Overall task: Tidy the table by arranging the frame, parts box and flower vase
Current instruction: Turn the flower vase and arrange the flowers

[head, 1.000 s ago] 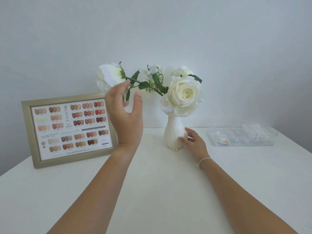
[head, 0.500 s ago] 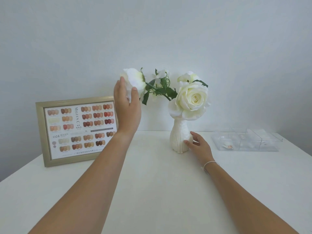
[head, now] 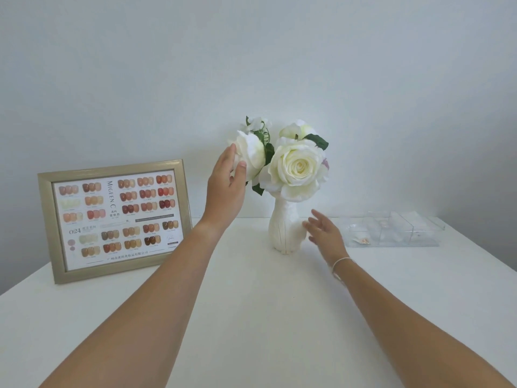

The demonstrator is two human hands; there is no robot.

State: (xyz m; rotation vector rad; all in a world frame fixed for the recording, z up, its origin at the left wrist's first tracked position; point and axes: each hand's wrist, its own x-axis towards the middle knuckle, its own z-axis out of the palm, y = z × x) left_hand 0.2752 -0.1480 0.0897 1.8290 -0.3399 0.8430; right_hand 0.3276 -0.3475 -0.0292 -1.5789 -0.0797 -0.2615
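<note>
The flower vase [head: 286, 231] looks top-heavy: a slim white body, narrow at the neck and swelling toward the base, carrying large cream roses [head: 298, 168] whose soft petals will crush or bend if squeezed, so the safest hold is probably low on the stiff, likely smooth and breakable body, not the blooms. It stands upright on the white bench [head: 251, 317], toward the far edge and about midway across, with green leaves showing between the flower heads. The left hand [head: 225, 189] is raised with fingers loosely spread, its fingertips touching the leftmost rose [head: 251, 155] but gripping nothing. The right hand [head: 324, 233] sits just beside the vase's right flank, fingers wide and extended; whether it touches the vase cannot be told. The frame [head: 114, 219], gold-edged and holding a chart of nail colours, stands propped at the far left. The parts box [head: 391, 229], clear plastic with compartments, lies at the far right, near the right hand.
</note>
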